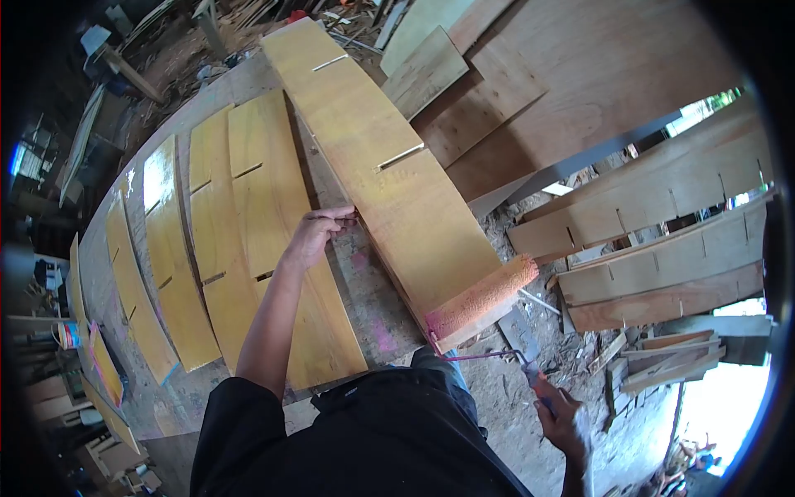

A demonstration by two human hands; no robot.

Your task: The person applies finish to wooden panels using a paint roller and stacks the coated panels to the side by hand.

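A long yellow-coated wooden board (pixel 397 157) with narrow slots lies lengthwise in front of me, slightly raised above the worktable (pixel 373 319). My left hand (pixel 313 236) grips its left edge, fingers closed at the rim. In my right hand (pixel 567 418) is the handle of a paint roller (pixel 482 294), fingers wrapped round it. The roller's fuzzy orange sleeve lies across the board's near end, and its thin wire frame bends back to the handle. Left of my forearm, another yellow slotted board (pixel 269 178) lies flat on the table.
More yellow boards, among them a glossy one (pixel 170 248), lie in a row to the left. Bare slotted planks (pixel 646 207) stand on the right, below large plywood sheets (pixel 571 74). Wood offcuts (pixel 671 360) are piled at lower right. A small paint container (pixel 68 335) is at far left.
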